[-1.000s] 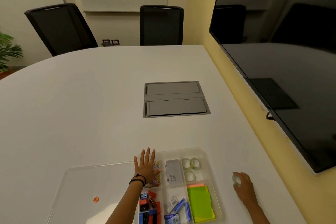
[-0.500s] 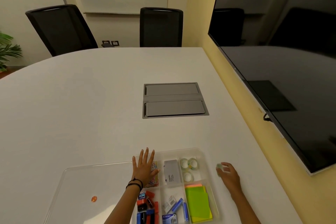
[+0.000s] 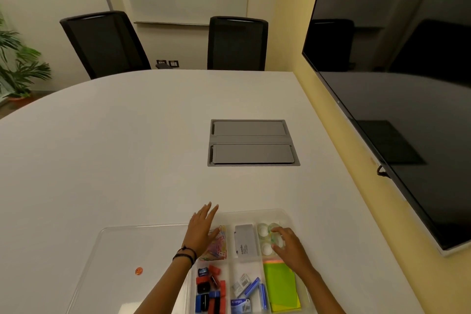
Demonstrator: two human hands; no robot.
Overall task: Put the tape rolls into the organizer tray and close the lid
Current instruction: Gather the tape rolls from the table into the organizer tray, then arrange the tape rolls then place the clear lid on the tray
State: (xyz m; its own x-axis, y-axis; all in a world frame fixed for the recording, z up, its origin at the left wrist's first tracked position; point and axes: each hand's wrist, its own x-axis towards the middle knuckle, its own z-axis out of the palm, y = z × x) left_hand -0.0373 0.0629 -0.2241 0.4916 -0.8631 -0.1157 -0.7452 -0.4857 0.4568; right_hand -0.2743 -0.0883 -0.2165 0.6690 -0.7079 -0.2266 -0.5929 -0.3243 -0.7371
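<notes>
Right hand (image 3: 290, 246) in the organizer tray (image 3: 285, 213), fingers seemingly closed on a tape roll (image 3: 276, 239) (far-right compartment); left hand (image 3: 202, 229) flat, fingers spread, at the tray's far-left corner.

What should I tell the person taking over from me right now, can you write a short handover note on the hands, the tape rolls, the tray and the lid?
Left hand: open, flat on the organizer tray's far-left corner, steadying it.
Right hand: over the far-right compartment, fingers on a tape roll there; whether it has let go cannot be told.
Tape rolls: at least three more clear rolls lie in that same compartment. None shows loose on the table.
Lid: off, lying flat on the table to the left of the tray.
Left to do: release the roll, pick up the lid, set it on the tray and press it shut.
</notes>
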